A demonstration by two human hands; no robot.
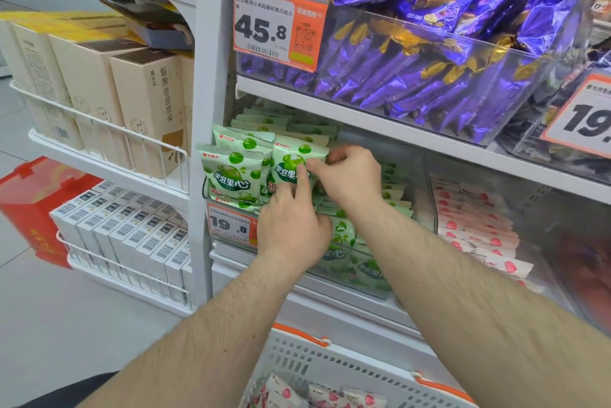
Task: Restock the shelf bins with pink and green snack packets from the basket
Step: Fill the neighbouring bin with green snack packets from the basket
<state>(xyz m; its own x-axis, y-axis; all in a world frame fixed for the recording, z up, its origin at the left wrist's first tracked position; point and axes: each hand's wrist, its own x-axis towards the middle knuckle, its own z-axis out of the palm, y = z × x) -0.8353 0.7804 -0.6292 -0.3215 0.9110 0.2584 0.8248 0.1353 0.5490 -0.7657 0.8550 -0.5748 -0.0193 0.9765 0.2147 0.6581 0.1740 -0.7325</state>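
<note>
With both our left hand (292, 226) and right hand (350, 176) pinching green packets (294, 159) at ten o'clock in their bin (347, 278), we judged straightening them upright best.

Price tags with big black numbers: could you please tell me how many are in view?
3: the orange-framed 45.8 tag on the clear purple-packet bin, the 19.8 tag below the green packets, and a cut-off tag at right. Others may be hidden.
</note>
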